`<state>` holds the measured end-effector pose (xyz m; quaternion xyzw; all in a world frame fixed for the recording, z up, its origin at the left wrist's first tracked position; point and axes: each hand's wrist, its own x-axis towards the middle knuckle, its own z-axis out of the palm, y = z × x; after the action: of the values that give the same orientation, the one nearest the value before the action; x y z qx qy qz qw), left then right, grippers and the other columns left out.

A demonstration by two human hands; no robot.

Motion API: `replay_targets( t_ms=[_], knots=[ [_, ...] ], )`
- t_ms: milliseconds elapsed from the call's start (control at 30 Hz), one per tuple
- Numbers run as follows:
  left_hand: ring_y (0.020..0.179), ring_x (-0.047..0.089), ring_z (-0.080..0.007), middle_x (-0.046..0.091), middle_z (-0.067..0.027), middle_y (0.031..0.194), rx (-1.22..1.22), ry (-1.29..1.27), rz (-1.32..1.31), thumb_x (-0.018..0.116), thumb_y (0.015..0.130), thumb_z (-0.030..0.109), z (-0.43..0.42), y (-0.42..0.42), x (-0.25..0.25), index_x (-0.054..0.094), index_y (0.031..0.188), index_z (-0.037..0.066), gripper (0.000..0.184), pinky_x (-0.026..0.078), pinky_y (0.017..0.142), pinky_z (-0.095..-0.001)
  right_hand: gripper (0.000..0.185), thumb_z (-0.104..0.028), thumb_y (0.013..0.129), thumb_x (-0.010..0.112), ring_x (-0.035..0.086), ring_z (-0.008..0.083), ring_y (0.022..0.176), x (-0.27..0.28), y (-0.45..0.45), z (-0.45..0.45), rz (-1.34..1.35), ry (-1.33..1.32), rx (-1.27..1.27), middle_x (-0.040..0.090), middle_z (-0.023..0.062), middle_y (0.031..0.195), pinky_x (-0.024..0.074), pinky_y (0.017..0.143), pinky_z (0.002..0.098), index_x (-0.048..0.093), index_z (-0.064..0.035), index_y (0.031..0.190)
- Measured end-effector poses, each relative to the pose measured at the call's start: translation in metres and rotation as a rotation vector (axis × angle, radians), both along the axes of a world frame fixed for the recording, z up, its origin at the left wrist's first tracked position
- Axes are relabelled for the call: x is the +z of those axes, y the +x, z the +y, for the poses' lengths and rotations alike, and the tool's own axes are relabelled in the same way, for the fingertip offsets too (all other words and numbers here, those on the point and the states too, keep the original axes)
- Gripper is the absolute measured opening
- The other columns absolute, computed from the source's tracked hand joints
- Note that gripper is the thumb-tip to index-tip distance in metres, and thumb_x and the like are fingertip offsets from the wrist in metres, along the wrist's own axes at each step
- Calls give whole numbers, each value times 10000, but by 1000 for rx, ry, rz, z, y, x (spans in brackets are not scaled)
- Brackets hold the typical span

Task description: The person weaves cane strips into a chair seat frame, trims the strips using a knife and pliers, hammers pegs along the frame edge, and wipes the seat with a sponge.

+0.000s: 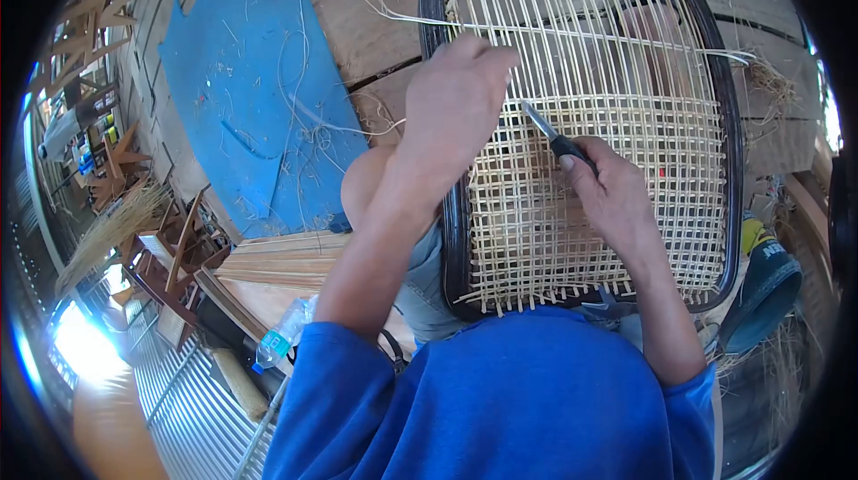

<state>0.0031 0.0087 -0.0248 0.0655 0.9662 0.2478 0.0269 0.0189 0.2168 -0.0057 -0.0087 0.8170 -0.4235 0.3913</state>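
Cane panel, strung in a dark rounded frame, is rested across the lap of a person in a blue shirt. Open square weave is seen from the frame's near edge to about mid-height; beyond that, mostly lengthwise strands are seen, run up to the far edge. That upper part is crossed by a pale cross strand, carried out past the frame's left and right edges.

Left hand is held over the frame's left edge, just beyond the woven part. Fingers are curled in; whether any cane is pinched cannot be told, as the fingertips are poorly seen.

Right hand is closed round the handle of a black-handled knife, above the weave. Blade is pointed far-left, tip at the last woven rows, just beside the left hand. Contact with cane can't be confirmed.

Blue sheet, littered with cane offcuts, is laid on the plank floor off the frame's left edge. Plastic bottle is seen out past the near-left corner, beside stacked wooden strips.
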Motion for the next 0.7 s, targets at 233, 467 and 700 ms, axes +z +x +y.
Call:
replay_targets(
  t_ms=[233,467,700],
  knots=[
    [856,575,-206,569,-8,869,-696,-121,23,585,765,118,-22,-39,-21,640,919,129,165,480,761,-335,304,-269,924,529,546,185,607,4,1,1,-194,-46,-87,578,123,683,443,580,342,616,4,1025],
    [856,550,-173,552,9,862,-1047,-126,-13,566,745,119,-26,-65,-20,595,897,123,155,467,801,-299,291,-243,923,524,506,159,582,-5,6,4,-284,-91,-203,548,94,657,425,562,315,621,5,1043],
    [856,537,-143,532,31,869,-1111,-194,79,558,747,148,-28,-62,-28,574,923,133,177,467,785,-288,286,-232,935,489,641,277,682,13,0,-19,-83,119,150,624,151,754,494,622,393,543,1,1092]
  ],
)
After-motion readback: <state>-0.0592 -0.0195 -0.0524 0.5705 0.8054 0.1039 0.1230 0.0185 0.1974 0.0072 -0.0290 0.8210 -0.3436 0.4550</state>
